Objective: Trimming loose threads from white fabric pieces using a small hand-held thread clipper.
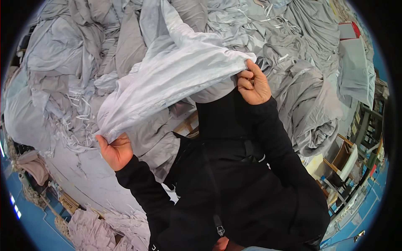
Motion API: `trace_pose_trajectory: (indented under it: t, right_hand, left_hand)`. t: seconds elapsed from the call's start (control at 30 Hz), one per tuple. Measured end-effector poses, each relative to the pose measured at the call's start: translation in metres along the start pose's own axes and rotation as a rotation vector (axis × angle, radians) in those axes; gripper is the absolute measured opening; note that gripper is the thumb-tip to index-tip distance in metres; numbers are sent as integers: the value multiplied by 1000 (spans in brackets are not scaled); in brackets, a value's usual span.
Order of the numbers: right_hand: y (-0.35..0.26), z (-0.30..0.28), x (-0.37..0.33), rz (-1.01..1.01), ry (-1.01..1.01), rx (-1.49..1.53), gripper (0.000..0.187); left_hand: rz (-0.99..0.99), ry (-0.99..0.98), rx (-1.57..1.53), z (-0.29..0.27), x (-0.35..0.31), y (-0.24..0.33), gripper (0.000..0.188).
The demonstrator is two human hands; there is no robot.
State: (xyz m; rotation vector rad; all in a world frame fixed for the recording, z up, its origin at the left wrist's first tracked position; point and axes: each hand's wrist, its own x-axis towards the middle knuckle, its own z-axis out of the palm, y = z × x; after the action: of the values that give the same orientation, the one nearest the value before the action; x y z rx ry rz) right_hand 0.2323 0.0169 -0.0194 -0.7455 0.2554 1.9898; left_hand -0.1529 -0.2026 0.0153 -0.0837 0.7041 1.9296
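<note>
A pale grey-white piece of fabric [167,73] is stretched between my two hands, its near edge pulled into a slanting line. My left hand [116,151] pinches the lower left corner between thumb and fingers. At the upper right, my right hand [255,84] grips the other corner, fingers curled in. The far part of the cloth runs up onto the heap of grey fabric [130,50] behind it. Whether it is a sheet or a cover cannot be made out.
Crumpled grey fabric [310,100] lies to the right, and white ties [79,104] hang among the folds at left. A folded pale cloth [356,67] sits at the far right, above a wooden stool [344,157]. More pale cloth [92,230] is piled low at the left on the blue floor [29,221].
</note>
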Motion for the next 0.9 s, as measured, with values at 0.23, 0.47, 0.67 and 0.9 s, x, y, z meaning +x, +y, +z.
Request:
trace_pose_trajectory:
  t: [0.23,0.47,0.67,0.9]
  right_hand:
    - [29,31,-21,-128,-110,-340,7]
    - [121,80,-48,5,-216,-651,12]
    - [183,33,9,7,-153,-940,16]
    - [170,29,1,-11,-96,-1087,17]
  left_hand:
    - [206,129,169,11,-36,54,42]
    - [738,535,225,-29,-67,117,55]
    - [468,866,156,-193,-47,78,39]
    - [778,722,1231,-72,-58,-30,28]
